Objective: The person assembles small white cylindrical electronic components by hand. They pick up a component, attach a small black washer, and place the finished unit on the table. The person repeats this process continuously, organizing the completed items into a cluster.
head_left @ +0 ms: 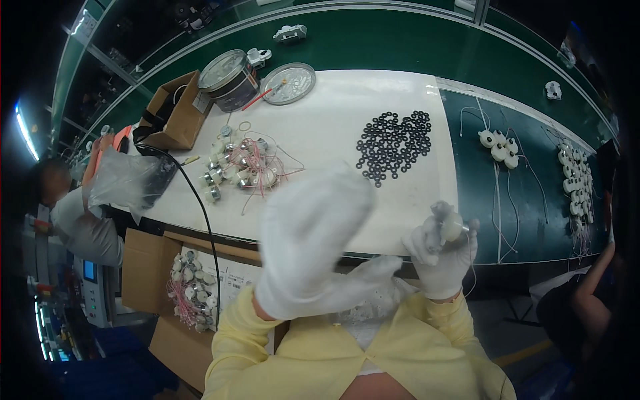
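Observation:
My right hand [437, 263], in a white glove, closes around a small motor [454, 231] with a whitish cap, near the table's front edge. A thin wire hangs down from the motor beside the wrist. My left hand [313, 230], also gloved in white, is raised over the table's front edge, somewhat blurred. Its fingers stretch forward, the thumb stands apart, and nothing shows in it. Beyond it to the left lies a tangled pile of small motors [243, 163] with pink and white wires. Many black rings [395, 143] are spread over the white tabletop [320, 127].
A grey tin [230, 80] stands at the back, near a round lid [289, 85] with a red-handled brush [257, 100]. Cardboard boxes [143, 270] sit left, with a black cable [200, 200] crossing nearby. More motors [499, 148] lie right. Other people are at both sides.

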`<state>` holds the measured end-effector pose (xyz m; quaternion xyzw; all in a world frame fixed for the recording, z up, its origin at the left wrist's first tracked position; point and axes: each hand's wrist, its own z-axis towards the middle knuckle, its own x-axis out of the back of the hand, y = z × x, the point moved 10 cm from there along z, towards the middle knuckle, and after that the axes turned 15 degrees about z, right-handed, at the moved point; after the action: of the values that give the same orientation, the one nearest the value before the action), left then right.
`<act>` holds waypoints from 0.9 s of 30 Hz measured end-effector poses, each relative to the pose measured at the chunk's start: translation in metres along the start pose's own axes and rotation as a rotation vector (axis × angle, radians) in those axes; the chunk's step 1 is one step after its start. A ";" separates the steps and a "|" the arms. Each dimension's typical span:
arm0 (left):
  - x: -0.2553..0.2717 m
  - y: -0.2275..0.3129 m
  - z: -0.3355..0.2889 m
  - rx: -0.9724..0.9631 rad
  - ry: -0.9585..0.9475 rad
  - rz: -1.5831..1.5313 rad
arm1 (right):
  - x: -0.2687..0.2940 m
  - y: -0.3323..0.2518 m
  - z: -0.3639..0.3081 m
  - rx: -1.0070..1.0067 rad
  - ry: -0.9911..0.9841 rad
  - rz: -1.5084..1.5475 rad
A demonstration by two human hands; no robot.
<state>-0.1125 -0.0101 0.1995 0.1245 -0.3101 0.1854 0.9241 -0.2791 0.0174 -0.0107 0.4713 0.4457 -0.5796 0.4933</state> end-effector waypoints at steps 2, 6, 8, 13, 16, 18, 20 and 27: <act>0.055 -0.001 0.031 -0.018 0.214 0.119 | -0.008 0.013 0.006 -0.093 0.011 0.174; 0.063 -0.029 0.052 -0.041 0.365 0.152 | -0.003 0.005 0.003 -0.054 -0.008 0.113; 0.062 -0.042 0.053 -0.010 0.346 0.195 | -0.011 0.009 0.006 -0.118 -0.121 0.159; 0.054 -0.079 0.040 0.056 0.292 0.285 | 0.023 0.004 -0.009 -0.049 0.174 0.014; 0.047 -0.076 0.038 0.082 0.233 0.308 | 0.020 0.007 -0.008 -0.099 0.084 0.046; 0.039 -0.073 0.041 0.058 0.229 0.269 | 0.046 0.007 -0.014 -0.047 0.141 0.031; 0.036 -0.066 0.046 0.036 0.223 0.254 | 0.072 -0.002 -0.015 0.003 0.235 -0.047; 0.047 -0.089 0.048 0.085 0.199 0.311 | 0.051 0.031 -0.010 -0.059 0.389 -0.019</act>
<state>-0.0654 -0.0940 0.2554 0.0951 -0.2243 0.3502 0.9044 -0.2503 0.0159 -0.0640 0.5554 0.5540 -0.4687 0.4060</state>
